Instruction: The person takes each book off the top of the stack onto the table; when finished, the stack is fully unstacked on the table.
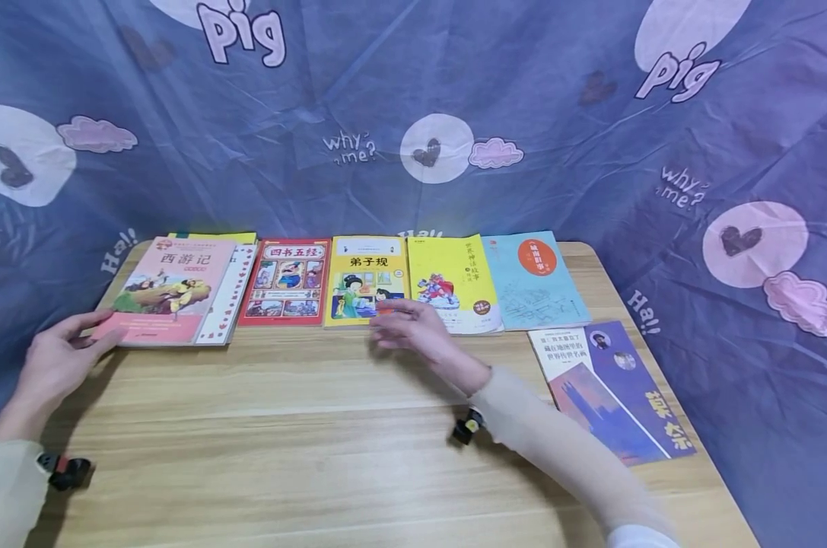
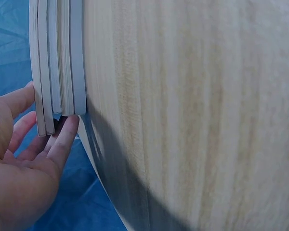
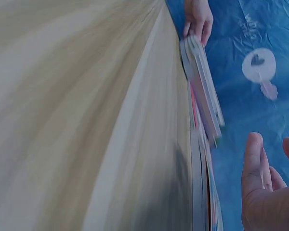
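A stack of books topped by a pink-covered book (image 1: 166, 289) lies at the table's far left. My left hand (image 1: 60, 358) touches its near left corner with straight fingers; in the left wrist view the fingertips (image 2: 67, 130) meet the stack's edges (image 2: 58, 62). My right hand (image 1: 409, 327) hovers open over the near edge of the yellow book (image 1: 365, 278) in the middle of the row, holding nothing. In the right wrist view its fingers (image 3: 255, 163) are spread above the books' edges (image 3: 202, 96).
A row of books runs along the back of the wooden table (image 1: 303, 434): a red one (image 1: 286, 281), another yellow one (image 1: 454, 281), a light blue one (image 1: 532, 278). A purple book (image 1: 608, 388) lies near the right edge. A blue printed cloth (image 1: 413, 99) hangs behind.
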The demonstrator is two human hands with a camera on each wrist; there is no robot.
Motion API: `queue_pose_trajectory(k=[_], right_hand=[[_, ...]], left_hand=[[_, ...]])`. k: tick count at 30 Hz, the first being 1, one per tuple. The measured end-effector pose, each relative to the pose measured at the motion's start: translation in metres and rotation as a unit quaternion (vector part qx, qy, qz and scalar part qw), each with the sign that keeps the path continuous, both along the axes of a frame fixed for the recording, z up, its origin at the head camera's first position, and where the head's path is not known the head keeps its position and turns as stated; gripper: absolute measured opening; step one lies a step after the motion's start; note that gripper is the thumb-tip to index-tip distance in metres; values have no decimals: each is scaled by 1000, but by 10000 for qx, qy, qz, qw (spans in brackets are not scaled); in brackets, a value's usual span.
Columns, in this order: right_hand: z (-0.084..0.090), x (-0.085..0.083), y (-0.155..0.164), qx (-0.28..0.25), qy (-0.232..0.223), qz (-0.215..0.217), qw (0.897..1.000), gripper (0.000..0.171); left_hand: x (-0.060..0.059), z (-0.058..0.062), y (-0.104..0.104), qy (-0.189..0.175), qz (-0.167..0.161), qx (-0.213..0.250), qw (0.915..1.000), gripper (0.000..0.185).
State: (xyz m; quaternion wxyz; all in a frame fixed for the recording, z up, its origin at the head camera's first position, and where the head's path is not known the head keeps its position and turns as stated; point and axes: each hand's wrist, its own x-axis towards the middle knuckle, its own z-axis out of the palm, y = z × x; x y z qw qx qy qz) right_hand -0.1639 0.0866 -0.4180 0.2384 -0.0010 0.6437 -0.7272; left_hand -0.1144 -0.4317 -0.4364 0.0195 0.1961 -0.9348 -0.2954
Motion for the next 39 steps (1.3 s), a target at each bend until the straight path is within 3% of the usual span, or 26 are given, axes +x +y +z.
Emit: queue_pose_trajectory(k=[9, 16, 21, 32, 39], right_hand=[[-10, -14, -83, -300, -278, 585, 9974, 49], [-9, -20, -136, -574, -490, 620, 9952, 46], [-10, -24, -166, -694, -471, 575, 9948, 46], [-19, -26, -212, -749, -553, 368, 9950, 30], [-29, -29, -222, -633, -583, 279, 9959, 21]], left_hand=[[0, -1, -2, 59, 61, 6, 10000, 73], [1, 1, 0, -122, 228, 106, 9996, 72], [-3, 3, -1, -52, 224, 122, 9997, 73], [-10, 3, 0, -209, 399, -1, 9990, 75], [-8, 1, -2, -80, 259, 258, 9993, 78]])
